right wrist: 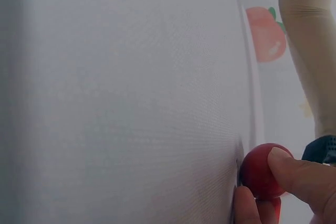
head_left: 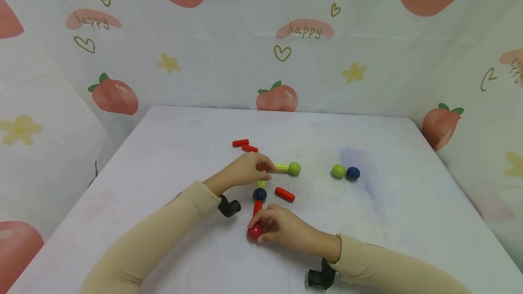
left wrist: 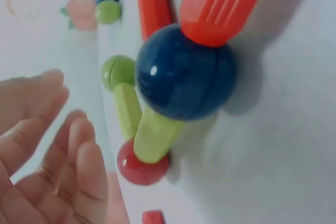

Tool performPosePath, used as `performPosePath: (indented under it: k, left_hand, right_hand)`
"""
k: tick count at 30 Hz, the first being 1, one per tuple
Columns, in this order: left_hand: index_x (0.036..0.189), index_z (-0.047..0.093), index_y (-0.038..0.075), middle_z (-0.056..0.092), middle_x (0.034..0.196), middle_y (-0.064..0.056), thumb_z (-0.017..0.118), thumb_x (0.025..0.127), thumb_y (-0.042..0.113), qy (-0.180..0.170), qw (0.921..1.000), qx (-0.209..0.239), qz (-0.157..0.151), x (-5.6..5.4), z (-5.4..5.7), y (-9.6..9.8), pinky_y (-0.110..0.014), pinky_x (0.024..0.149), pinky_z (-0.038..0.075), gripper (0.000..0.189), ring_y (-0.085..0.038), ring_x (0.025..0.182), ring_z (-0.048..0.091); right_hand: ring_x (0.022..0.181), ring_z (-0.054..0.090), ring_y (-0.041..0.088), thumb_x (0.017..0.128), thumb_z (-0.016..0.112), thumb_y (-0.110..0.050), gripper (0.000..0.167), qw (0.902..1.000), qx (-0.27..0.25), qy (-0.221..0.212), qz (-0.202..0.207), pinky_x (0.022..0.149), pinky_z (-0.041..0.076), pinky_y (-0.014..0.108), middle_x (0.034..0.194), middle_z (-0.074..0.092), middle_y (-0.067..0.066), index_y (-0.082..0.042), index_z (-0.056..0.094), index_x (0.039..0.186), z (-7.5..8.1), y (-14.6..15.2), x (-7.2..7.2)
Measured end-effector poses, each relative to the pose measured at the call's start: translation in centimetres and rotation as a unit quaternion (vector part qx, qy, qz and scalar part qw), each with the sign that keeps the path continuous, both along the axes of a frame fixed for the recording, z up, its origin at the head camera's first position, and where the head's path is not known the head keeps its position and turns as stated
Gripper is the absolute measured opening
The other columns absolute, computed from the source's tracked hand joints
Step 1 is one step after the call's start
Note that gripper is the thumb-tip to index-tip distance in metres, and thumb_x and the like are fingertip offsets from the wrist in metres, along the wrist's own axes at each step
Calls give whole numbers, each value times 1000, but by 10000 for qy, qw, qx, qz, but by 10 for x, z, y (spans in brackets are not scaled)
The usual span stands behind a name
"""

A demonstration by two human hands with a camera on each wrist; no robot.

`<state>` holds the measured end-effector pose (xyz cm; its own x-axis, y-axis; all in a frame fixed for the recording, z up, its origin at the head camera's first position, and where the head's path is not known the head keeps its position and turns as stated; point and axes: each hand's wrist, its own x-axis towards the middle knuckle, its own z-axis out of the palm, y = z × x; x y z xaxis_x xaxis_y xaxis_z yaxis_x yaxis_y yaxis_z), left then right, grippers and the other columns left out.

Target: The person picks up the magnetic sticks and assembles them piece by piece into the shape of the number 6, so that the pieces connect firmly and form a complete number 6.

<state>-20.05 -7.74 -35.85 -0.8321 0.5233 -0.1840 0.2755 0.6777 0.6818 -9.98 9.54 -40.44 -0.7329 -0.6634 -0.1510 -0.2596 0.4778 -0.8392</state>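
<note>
My right hand (head_left: pixel 288 228) pinches a red ball (right wrist: pixel 257 169) between thumb and fingers at the near end of a chain. From it a red rod (head_left: pixel 258 206) leads to a dark blue ball (left wrist: pixel 184 72). A yellow-green rod (left wrist: pixel 157 135) runs on to a second red ball (left wrist: pixel 140 170). Another yellow-green rod (head_left: pixel 282 168) links that ball with a green ball (head_left: pixel 294 168). My left hand (head_left: pixel 247 169) hovers by the second red ball, partly covering it in the head view. Its fingers are loosely bent, holding nothing in the left wrist view.
A loose red rod (head_left: pixel 284 194) lies right of the chain. Two more red rods, one farther back (head_left: pixel 240 143) and one nearer (head_left: pixel 250 148), lie behind the left hand. Over to the right, a green ball (head_left: pixel 338 171) sits beside a blue ball (head_left: pixel 353 173).
</note>
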Motion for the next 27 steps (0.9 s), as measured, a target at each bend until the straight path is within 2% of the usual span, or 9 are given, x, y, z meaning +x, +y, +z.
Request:
performPosePath:
  k: [3,6,9,14,21,27]
  left_hand:
    - [117,73,11,73,115,-6,74,93,15,-129,9995,-102,283,3,-1,-9,-31,87,59,24,-20,102,67]
    - [119,73,15,71,118,-7,76,92,20,-351,9975,-323,513,6,-8,-15,-30,82,58,28,-19,101,67]
    - [124,71,19,69,123,-10,78,91,22,-652,9947,-394,684,10,-17,-19,-29,79,58,34,-17,92,69]
    - [129,68,18,71,121,-11,77,91,19,-889,9932,-114,745,16,-28,-23,-26,73,57,39,-13,77,70]
    - [129,67,15,72,109,-10,75,93,14,-1132,9898,240,836,17,-32,-24,-26,77,60,37,-12,80,69]
    - [129,67,14,70,107,-10,75,93,12,-1306,9860,408,953,18,-32,-24,-26,80,61,38,-12,80,70]
  right_hand:
    - [96,58,9,87,80,-8,28,10000,35,5,-11,81,50,14,106,63,3,-16,73,113,0,0,0]
    - [97,57,9,87,80,-8,28,10000,62,8,-8,81,49,14,106,62,3,-16,73,113,0,-1,0]
    - [97,56,9,88,79,-9,27,10000,79,-24,-9,80,49,14,107,62,2,-17,73,113,0,0,0]
    - [97,58,10,88,79,-10,27,10000,62,-63,-33,81,50,14,107,62,2,-17,72,113,0,1,0]
    - [98,57,10,88,79,-9,27,9999,35,-113,-52,80,50,13,108,63,2,-16,73,113,0,1,0]
    - [98,56,10,87,79,-8,27,9999,35,-132,-78,79,50,13,108,62,2,-16,73,112,0,0,0]
